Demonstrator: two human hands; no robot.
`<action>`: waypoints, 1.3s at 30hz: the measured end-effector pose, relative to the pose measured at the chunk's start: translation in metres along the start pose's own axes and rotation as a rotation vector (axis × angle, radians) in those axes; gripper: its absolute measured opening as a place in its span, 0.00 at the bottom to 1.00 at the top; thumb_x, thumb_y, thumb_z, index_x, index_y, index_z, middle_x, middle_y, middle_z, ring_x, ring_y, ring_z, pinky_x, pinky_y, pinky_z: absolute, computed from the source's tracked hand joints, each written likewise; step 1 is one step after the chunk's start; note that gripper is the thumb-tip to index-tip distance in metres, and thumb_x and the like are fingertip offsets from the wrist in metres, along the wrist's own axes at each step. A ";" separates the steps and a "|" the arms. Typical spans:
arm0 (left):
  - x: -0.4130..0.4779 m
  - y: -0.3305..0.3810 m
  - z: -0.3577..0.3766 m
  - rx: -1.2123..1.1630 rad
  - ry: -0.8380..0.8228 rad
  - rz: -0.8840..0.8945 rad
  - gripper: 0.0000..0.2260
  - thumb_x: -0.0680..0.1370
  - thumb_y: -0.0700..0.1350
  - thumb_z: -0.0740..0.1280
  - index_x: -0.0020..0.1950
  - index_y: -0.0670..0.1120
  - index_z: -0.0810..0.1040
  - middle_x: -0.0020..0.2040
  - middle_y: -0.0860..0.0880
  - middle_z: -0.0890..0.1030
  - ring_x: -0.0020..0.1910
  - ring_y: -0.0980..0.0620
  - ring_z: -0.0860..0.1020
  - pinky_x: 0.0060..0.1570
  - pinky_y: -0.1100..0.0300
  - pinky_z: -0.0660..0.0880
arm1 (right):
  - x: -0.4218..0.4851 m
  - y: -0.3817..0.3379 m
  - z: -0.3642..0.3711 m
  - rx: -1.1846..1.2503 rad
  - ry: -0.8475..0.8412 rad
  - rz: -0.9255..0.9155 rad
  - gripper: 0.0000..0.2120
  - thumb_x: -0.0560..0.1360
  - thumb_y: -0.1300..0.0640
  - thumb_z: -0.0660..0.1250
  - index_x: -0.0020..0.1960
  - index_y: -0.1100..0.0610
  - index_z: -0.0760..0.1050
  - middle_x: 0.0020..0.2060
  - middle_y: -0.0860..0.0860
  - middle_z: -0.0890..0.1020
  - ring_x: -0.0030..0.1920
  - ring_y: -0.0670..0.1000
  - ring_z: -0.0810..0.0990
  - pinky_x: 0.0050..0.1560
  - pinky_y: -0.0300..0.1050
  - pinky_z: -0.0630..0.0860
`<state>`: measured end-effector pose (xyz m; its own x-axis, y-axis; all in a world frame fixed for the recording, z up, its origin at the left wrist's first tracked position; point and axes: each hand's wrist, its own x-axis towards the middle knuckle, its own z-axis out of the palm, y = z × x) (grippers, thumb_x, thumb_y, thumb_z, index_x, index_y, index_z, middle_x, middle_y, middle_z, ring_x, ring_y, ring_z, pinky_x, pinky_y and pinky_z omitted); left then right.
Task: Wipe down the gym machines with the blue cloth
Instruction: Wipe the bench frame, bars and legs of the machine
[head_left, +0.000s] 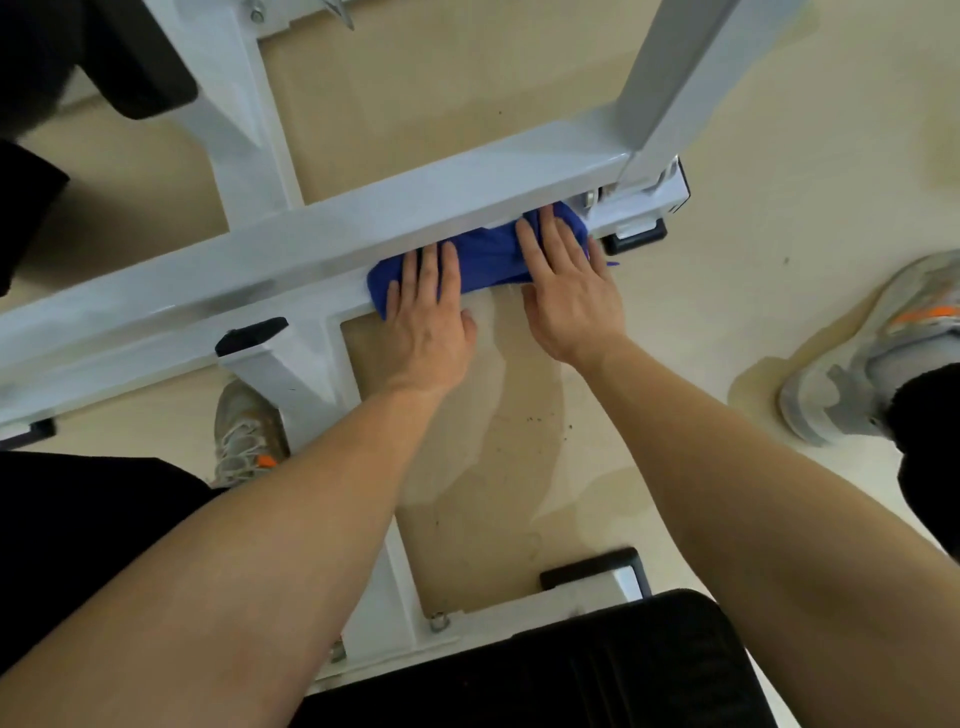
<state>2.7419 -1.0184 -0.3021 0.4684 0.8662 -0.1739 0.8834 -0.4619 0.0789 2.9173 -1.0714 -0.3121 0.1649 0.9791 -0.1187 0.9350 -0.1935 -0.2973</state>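
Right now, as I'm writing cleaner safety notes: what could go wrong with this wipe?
1. The right hand presses the blue cloth close to the metal bracket at the crossbar end; fingertips might scrape on it.
2. The floor shows wet-looking patches beside the right shoe; a foot could slip while leaning.

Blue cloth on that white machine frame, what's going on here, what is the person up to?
A person is wiping a white gym machine. Both hands press the blue cloth flat against the near side of its long horizontal bar, fingers straight. The left hand is on the cloth's left end. The right hand is on its right end, close to the upright post. The cloth lies bunched along the bar near its right end.
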 end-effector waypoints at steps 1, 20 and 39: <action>-0.001 -0.006 0.001 0.034 -0.026 0.004 0.35 0.79 0.48 0.63 0.80 0.42 0.49 0.80 0.42 0.53 0.79 0.43 0.52 0.75 0.44 0.56 | 0.003 -0.003 -0.001 -0.035 -0.024 0.001 0.31 0.82 0.54 0.53 0.82 0.55 0.46 0.81 0.55 0.49 0.81 0.54 0.48 0.80 0.54 0.45; 0.006 0.025 -0.007 0.044 -0.166 -0.158 0.41 0.78 0.52 0.63 0.79 0.37 0.41 0.79 0.34 0.47 0.79 0.36 0.47 0.76 0.43 0.52 | 0.007 0.028 -0.021 -0.226 -0.223 -0.220 0.40 0.78 0.44 0.59 0.81 0.50 0.40 0.80 0.59 0.43 0.80 0.58 0.47 0.80 0.55 0.48; -0.012 0.024 -0.005 0.082 -0.177 -0.050 0.41 0.79 0.54 0.62 0.79 0.38 0.39 0.79 0.35 0.40 0.79 0.37 0.42 0.77 0.46 0.46 | 0.006 -0.011 -0.013 -0.198 -0.229 -0.005 0.42 0.76 0.48 0.59 0.82 0.55 0.39 0.80 0.57 0.41 0.80 0.57 0.41 0.80 0.54 0.44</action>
<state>2.7577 -1.0394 -0.2935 0.4084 0.8446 -0.3463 0.8981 -0.4397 -0.0133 2.9124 -1.0623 -0.2969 0.1059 0.9364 -0.3347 0.9824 -0.1506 -0.1106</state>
